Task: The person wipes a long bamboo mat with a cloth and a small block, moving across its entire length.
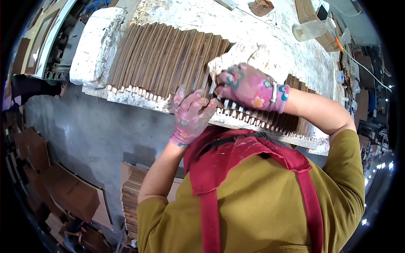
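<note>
Brown wooden strips (pixel 164 59) lie side by side in a long row on a stained white work table (pixel 168 12); their pale ends line the near edge. My right hand (pixel 249 86), in a pink flowered glove, is closed on a whitish cloth (pixel 253 55) over the strips right of the middle. Against the near ends of the strips rests my left hand (pixel 192 111), in a matching glove, fingers spread and holding nothing. More strips (pixel 301 122) continue to the right beneath my right forearm. The cloth and my right hand hide part of the row.
A white-wrapped block (pixel 99 46) stands at the row's left end. Toward the far right are a translucent plastic container (pixel 306 30) and a brown tub (pixel 262 7). Cardboard boxes (pixel 71 189) and stacked strips (pixel 134 189) stand on the floor. Another person's arm (pixel 42 87) shows at far left.
</note>
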`<state>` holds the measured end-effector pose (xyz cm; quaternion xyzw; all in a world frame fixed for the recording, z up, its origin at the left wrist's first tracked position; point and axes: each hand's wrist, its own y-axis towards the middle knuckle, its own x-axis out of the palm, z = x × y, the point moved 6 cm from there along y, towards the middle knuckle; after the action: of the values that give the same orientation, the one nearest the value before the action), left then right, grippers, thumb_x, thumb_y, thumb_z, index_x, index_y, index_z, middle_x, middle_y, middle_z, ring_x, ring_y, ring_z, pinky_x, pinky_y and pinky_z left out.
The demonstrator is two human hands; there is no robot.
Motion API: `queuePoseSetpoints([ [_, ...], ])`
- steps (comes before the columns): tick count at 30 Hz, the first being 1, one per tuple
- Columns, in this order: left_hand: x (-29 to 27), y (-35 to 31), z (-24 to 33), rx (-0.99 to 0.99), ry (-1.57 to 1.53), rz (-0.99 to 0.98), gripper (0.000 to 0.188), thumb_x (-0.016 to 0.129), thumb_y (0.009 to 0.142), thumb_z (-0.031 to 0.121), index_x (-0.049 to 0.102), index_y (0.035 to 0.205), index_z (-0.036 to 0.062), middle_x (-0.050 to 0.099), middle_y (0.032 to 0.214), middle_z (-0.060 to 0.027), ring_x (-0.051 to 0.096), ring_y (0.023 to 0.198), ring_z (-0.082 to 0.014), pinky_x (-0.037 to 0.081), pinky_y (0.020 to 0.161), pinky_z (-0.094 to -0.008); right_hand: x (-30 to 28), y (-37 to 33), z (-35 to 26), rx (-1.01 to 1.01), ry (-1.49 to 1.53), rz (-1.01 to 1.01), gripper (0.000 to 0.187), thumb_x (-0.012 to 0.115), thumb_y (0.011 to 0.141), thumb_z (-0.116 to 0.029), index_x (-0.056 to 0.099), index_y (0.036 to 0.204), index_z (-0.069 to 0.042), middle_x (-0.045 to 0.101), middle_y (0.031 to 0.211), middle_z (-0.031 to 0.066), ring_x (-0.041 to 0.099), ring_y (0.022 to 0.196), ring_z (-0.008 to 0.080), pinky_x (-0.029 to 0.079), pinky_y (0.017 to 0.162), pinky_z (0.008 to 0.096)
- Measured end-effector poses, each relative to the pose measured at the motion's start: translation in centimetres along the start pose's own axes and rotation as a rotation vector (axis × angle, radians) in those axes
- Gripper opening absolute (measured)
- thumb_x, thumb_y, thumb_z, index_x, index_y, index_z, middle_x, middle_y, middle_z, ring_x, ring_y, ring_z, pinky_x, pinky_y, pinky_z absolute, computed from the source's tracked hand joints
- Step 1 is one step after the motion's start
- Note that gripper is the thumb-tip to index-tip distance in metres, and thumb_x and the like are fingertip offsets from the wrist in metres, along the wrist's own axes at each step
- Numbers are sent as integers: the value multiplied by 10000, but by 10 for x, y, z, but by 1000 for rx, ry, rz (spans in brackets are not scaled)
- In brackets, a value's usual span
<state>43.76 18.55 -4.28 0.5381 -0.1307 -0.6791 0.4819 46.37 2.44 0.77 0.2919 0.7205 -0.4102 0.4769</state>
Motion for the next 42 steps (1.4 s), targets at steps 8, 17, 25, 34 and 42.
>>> queuePoseSetpoints([
  [8,-4,4,2,-1,10,-2,268,758,708,102,695,932,235,550,937,11,553,1110,-203,399,1035,-550,-1,4,24,-7,-55,146,298,491,987,-406,551,994,-114,621,781,95,648,808,255,522,779,382],
  [17,1,-1,1,33,29,-12,318,785,737,157,717,1036,240,537,948,11,535,1147,-227,351,1083,-561,-17,18,124,285,-296,94,203,578,924,-274,688,1089,-234,624,1064,25,638,936,216,522,795,363],
  [25,-8,8,4,-22,20,-55,314,795,739,230,707,1039,202,550,1099,-10,478,1226,-267,351,1068,-503,-66,-8,102,169,315,291,313,669,836,-142,684,1147,-111,650,1018,110,644,939,304,513,860,387],
  [34,-3,16,-5,5,-10,-97,342,786,736,247,699,1061,183,607,1150,-16,465,1266,-296,357,1054,-517,-26,7,99,164,-21,306,292,691,852,-199,665,1138,-147,637,1071,100,627,965,339,516,810,433],
  [42,6,8,-8,19,-10,-117,355,782,722,224,690,1060,169,626,1101,-3,541,1188,-256,362,1066,-538,-13,-3,54,14,158,250,294,708,817,-171,678,1109,-169,624,1192,81,642,1024,309,527,882,419],
])
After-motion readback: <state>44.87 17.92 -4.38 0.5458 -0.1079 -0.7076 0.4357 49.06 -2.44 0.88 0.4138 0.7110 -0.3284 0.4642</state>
